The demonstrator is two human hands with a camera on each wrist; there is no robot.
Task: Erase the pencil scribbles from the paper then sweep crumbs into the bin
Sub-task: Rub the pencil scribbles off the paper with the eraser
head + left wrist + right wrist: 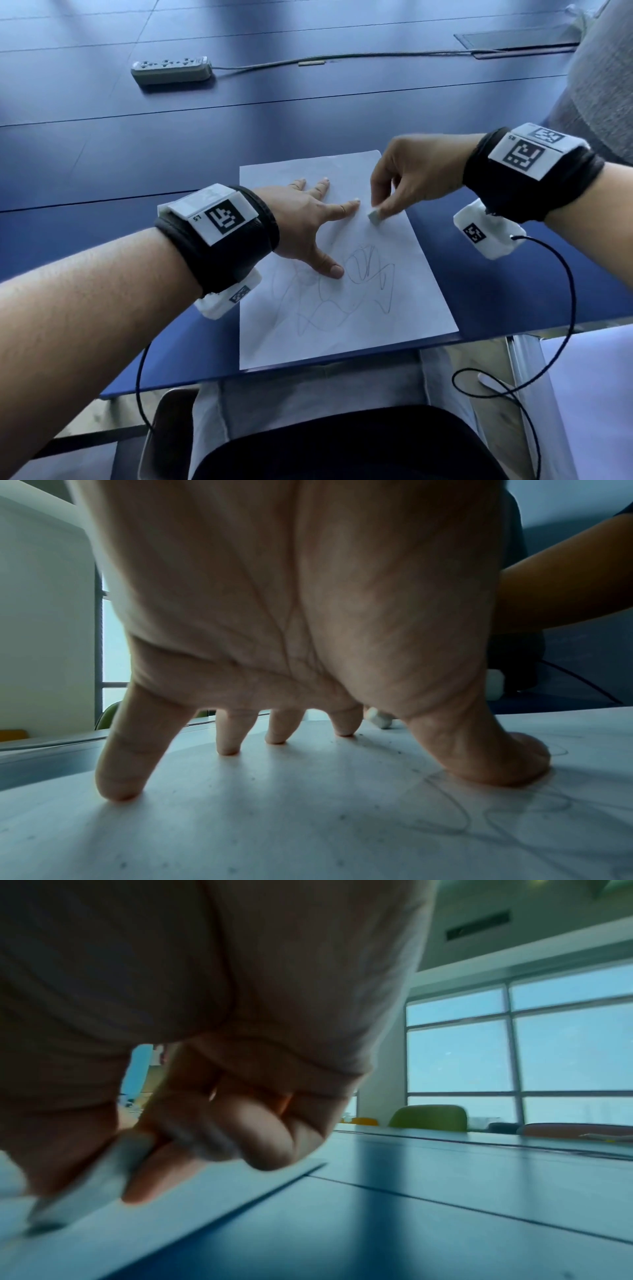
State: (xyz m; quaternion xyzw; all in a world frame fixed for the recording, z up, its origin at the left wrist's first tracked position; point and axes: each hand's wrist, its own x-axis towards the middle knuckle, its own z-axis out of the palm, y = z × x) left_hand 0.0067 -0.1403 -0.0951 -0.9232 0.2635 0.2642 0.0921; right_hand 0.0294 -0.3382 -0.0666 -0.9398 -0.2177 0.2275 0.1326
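Note:
A white sheet of paper [346, 322] lies on the blue table, its near edge at the table's front edge. Pencil scribbles [363, 274] cover its lower middle. My left hand [308, 219] presses flat on the paper's upper left with spread, straight fingers [118, 772]; dark crumbs dot the paper [308, 818] under it. My right hand [407, 185] pinches a small white eraser [374, 216] between thumb and fingers, its tip on the paper's upper right, just right of my left index finger. The right wrist view shows the eraser [92, 1175], blurred, touching the paper. No bin is in view.
A grey power strip [171, 70] lies on the blue table [137, 164] at the back left, its cable running right to a floor-box hatch [517, 41]. A person's grey sleeve [603, 85] stands at the far right. Wrist cables hang below the table edge.

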